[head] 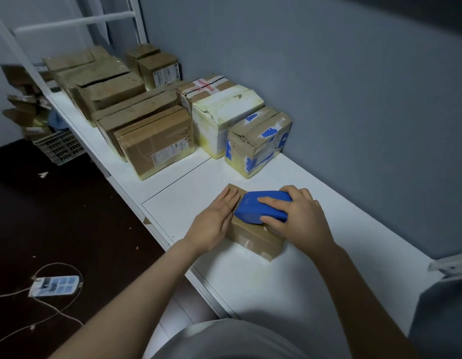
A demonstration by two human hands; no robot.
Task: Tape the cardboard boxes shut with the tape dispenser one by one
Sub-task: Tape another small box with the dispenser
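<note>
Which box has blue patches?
The box at the row's near end, beside the white-wrapped one; no other box shows blue.

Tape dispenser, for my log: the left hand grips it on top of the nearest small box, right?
No: the head view shows the right hand gripping the tape dispenser on top of the nearest small box; the left hand rests flat on the box.

a small cardboard box (253, 235) sits near the front edge of the white tabletop (302, 294). the left hand (215, 222) lies flat on its top, fingers straight. the right hand (297, 216) grips a blue tape dispenser (261, 207) pressed on the box top. more boxes (152, 125) crowd the far left end, along the wall.
</note>
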